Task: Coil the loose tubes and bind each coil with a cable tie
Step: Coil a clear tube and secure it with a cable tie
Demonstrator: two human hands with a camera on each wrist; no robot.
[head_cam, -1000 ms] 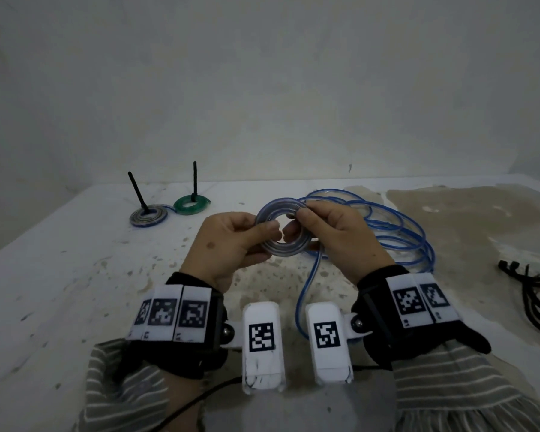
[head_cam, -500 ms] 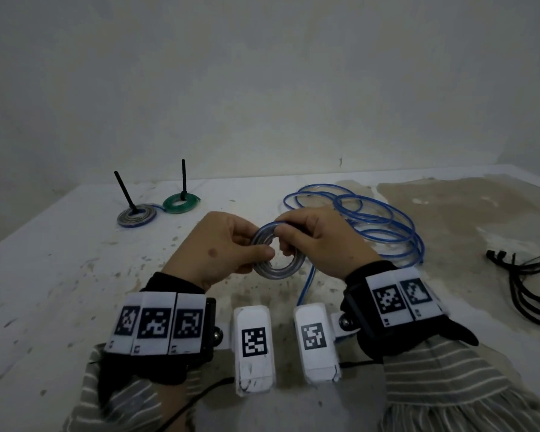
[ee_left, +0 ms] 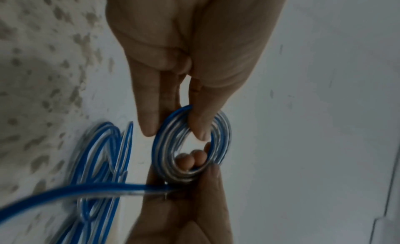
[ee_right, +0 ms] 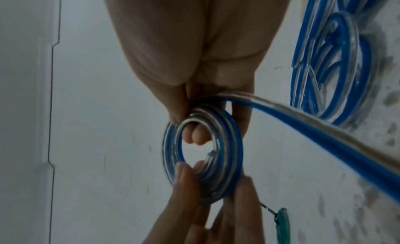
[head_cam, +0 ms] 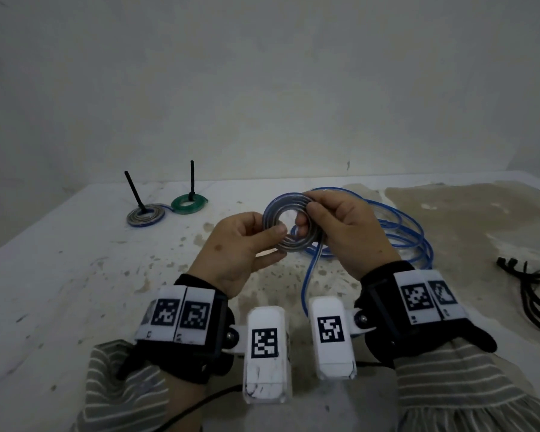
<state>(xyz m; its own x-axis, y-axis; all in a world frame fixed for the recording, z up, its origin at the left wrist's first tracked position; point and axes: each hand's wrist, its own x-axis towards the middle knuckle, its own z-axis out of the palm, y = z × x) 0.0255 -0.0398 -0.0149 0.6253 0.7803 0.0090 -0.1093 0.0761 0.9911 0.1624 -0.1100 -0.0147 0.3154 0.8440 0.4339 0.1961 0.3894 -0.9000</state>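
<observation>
A flat spiral coil point(head_cam: 289, 224) of clear tube with a blue stripe is held upright above the table between both hands. My left hand point(head_cam: 247, 241) pinches the coil's left side point(ee_left: 164, 139) with thumb and fingers. My right hand point(head_cam: 340, 226) pinches its right side point(ee_right: 218, 121), with fingertips showing through the ring. The rest of the blue tube point(head_cam: 399, 232) trails from the coil's lower edge down towards me, and loose loops of it lie on the table behind my right hand. A bundle of black cable ties point(head_cam: 536, 291) lies at the right edge.
Two bound coils lie at the back left, one grey-blue point(head_cam: 145, 216) and one green point(head_cam: 188, 204), each with a black tie tail sticking up. The white table point(head_cam: 75, 275) is speckled, with a brown stained patch point(head_cam: 480, 219) on the right. A wall stands behind.
Both hands keep their pinch on the coil, which has tilted and shifted slightly between the fingers as the tube winds on. The head view has dipped a little.
</observation>
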